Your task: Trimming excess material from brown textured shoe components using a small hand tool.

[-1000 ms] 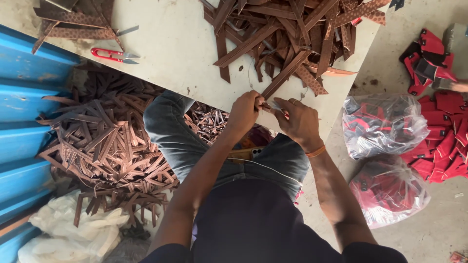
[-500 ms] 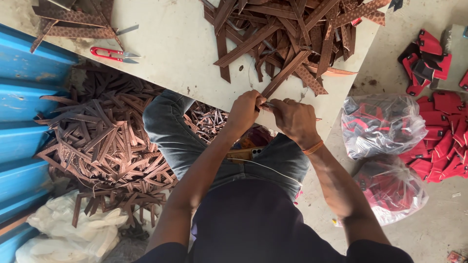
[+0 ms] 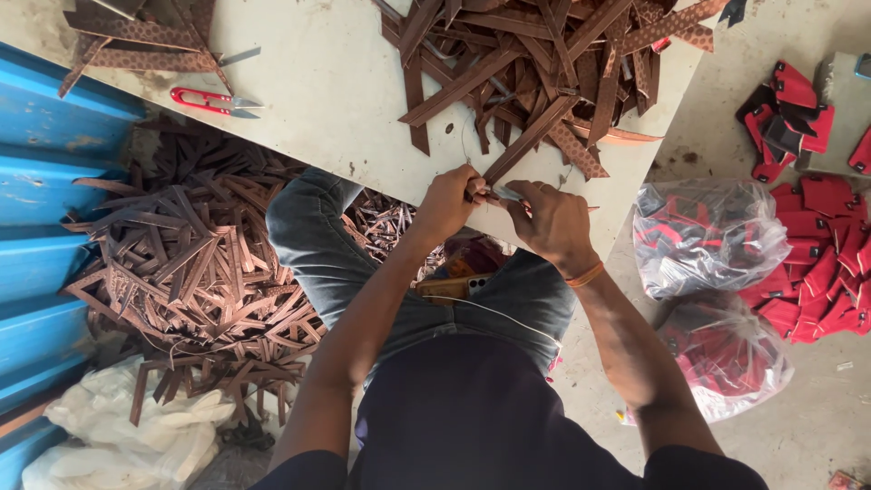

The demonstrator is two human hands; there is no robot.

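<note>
My left hand [image 3: 449, 201] pinches the near end of a long brown leather strip [image 3: 531, 139] at the front edge of the pale worktable [image 3: 336, 91]. My right hand [image 3: 552, 220] is closed around a small metal cutting tool [image 3: 504, 193] whose tip meets that same strip end, right beside my left fingers. The strip slants up to the right into a heap of similar brown strips [image 3: 544, 63] on the table. An orange band sits on my right wrist.
Red-handled thread snips [image 3: 210, 101] lie on the table's left part, near a few textured strips [image 3: 136, 36]. A big pile of brown strips [image 3: 200, 272] covers the floor at left beside a blue corrugated sheet [image 3: 45, 227]. Clear bags of red pieces [image 3: 708, 236] and loose red pieces [image 3: 821, 236] lie at right.
My hands have stayed at the strip's end, with only small shifts of the fingers and the right wrist.
</note>
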